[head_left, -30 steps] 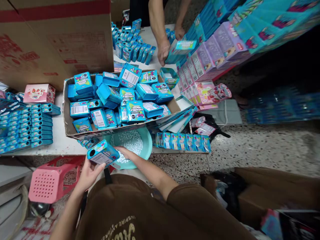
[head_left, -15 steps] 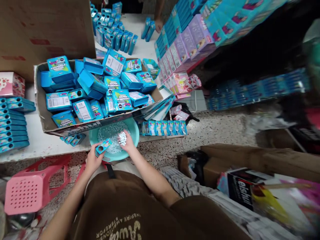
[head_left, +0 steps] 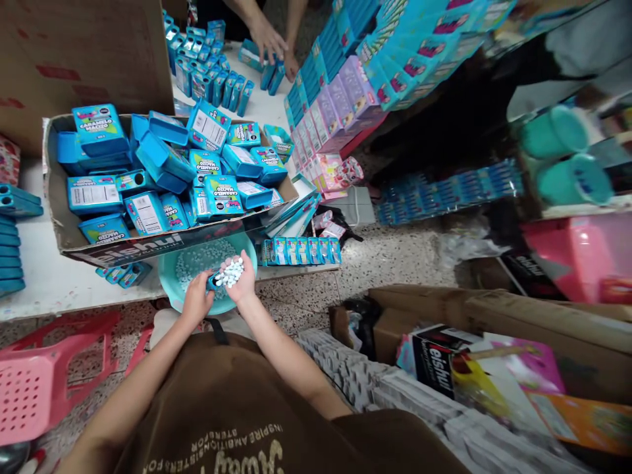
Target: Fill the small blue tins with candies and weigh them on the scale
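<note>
My left hand (head_left: 197, 297) is closed around a small blue candy box (head_left: 213, 280), mostly covered by the fingers. Cupped palm up, my right hand (head_left: 245, 284) carries a heap of small pale candies (head_left: 230, 270); its fingers curl round them, right at the box's end. Both hands are over a turquoise basin (head_left: 170, 289), which has many more of the same candies in it. Behind the basin, a cardboard carton (head_left: 64, 230) is piled with blue boxes marked "Caramelo Macizo" (head_left: 222, 195).
Another person's hands (head_left: 266, 39) touch blue boxes at the table's far side. Stacked pink and lilac boxes (head_left: 330, 115) line the right edge. A pink stool (head_left: 29, 395) stands at lower left, and large cardboard boxes (head_left: 444, 316) lie on the right.
My right hand has risen from the basin with candies and met the box in my left hand. The box has turned toward it. A co-worker's hand has come into view at the back.
</note>
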